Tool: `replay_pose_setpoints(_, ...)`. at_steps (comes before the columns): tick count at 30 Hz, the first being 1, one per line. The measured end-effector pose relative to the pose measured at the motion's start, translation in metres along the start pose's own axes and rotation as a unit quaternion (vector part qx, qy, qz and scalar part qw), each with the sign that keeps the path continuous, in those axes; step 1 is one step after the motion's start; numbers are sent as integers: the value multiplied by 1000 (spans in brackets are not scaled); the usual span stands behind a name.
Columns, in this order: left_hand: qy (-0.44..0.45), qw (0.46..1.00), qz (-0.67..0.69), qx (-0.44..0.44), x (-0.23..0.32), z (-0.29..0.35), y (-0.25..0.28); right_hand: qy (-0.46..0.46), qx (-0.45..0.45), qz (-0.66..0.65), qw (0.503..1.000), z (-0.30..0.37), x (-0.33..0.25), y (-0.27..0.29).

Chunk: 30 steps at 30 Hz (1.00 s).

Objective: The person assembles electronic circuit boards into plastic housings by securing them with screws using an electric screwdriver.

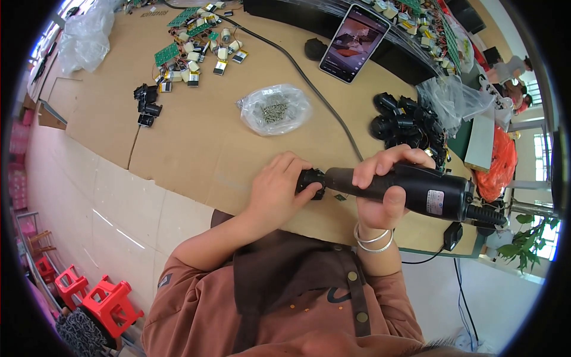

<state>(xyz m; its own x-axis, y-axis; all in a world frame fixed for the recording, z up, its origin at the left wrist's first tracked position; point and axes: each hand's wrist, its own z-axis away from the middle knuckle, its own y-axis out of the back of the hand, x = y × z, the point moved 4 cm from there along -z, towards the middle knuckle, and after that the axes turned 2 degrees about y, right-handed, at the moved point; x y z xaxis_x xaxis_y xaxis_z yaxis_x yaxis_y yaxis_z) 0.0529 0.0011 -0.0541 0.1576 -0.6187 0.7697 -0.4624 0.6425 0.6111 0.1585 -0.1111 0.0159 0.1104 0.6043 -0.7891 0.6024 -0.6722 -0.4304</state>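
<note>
My right hand (pixel 386 184) is wrapped round a black electric screwdriver (pixel 416 189), held nearly level with its cable end to the right. Its nose points left and meets a small black plastic housing (pixel 310 183). That housing is gripped at the table's near side by my left hand (pixel 279 184), thumb in front and fingers behind. The screwdriver's tip is hard to make out against the dark part. A small green circuit board (pixel 340 197) lies just below the tool's nose. Beyond my hands is a clear plastic bag (pixel 276 110) with many small screws (pixel 275 112) in it.
Black housings are heaped at the right (pixel 410 122) and a few lie at the left (pixel 147 104). Circuit boards with wired batteries (pixel 199 50) spread at the back. A phone (pixel 355 43) leans there. A black cable (pixel 297 68) crosses the cardboard. Red stools (pixel 110 303) stand lower left.
</note>
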Motion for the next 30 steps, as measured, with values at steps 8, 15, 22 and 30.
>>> replay_pose_setpoints(8, 5, 1000, 1, -10, 0, -1, 1, 10, -15, -3, 1000, 2, -1, -3)
replay_pose_setpoints(15, -3, 1000, 6, -3, 0, 0, 1, 21, -16, 8, 1000, 2, 1, -2)
replay_pose_setpoints(22, -2, 1000, 4, -9, 0, 0, 0, 4, -27, -8, 1000, 1, 4, -1)
replay_pose_setpoints(30, -5, 1000, 0, -9, -1, 0, 1, -11, -13, -19, 1000, 1, 5, -6)
